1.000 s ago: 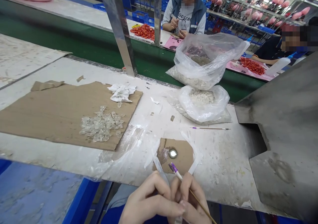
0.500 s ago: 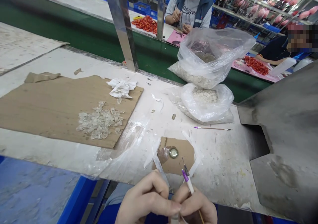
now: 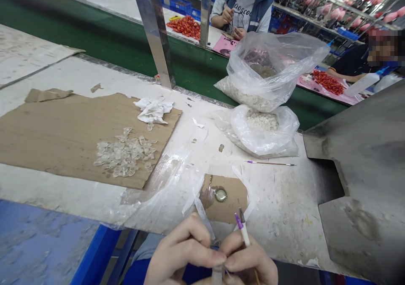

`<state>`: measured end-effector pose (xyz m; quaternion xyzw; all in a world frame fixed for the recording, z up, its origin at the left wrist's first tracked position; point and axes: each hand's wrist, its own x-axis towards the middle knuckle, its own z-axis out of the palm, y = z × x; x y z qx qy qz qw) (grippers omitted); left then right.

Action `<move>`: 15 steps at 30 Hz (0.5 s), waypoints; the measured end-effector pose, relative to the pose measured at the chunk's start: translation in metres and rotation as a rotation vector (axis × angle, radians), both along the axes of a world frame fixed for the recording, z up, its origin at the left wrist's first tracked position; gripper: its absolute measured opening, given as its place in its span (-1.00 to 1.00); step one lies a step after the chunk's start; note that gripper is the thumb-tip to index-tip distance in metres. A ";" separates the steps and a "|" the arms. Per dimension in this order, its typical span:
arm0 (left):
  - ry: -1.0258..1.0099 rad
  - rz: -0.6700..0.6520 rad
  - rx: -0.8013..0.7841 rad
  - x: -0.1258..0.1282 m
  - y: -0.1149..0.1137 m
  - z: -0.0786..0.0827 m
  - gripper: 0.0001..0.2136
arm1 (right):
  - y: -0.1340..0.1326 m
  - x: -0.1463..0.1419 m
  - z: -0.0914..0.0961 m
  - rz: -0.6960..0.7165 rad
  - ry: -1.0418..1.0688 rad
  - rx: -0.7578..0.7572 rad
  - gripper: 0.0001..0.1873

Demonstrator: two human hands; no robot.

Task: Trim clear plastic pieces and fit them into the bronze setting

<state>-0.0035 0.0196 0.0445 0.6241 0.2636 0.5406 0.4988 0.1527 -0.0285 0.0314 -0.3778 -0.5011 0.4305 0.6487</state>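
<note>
My right hand (image 3: 249,257) pinches a slim pointed tool (image 3: 242,230) with a white barrel, a purple band and a thin wooden shaft. My left hand (image 3: 182,251) is curled close against it, its fingers around a pale translucent cylinder (image 3: 217,274), mostly hidden by my fingers. Just beyond my hands lies a cardboard scrap (image 3: 232,200) taped to the bench, with a round metal-rimmed disc (image 3: 220,194) on it. A matching tool (image 3: 270,163) lies farther off on the bench. A cardboard sheet (image 3: 63,137) to the left carries a heap of small clear pieces (image 3: 123,156).
A crumpled white cloth (image 3: 153,111) sits on the cardboard sheet. Two plastic bags of white pieces (image 3: 264,72) stand at the back of the bench. A grey metal plate (image 3: 357,167) lies right. Two co-workers (image 3: 243,9) work beyond a green belt.
The tool's purple end has swung to the right and now points up, with its shaft more upright. The whole view has drifted slightly, and my hands have closed toward each other.
</note>
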 end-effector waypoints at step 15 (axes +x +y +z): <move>-0.174 0.013 -0.658 -0.011 -0.004 -0.020 -0.85 | 0.029 0.035 -0.027 -0.255 -0.656 -0.116 -0.82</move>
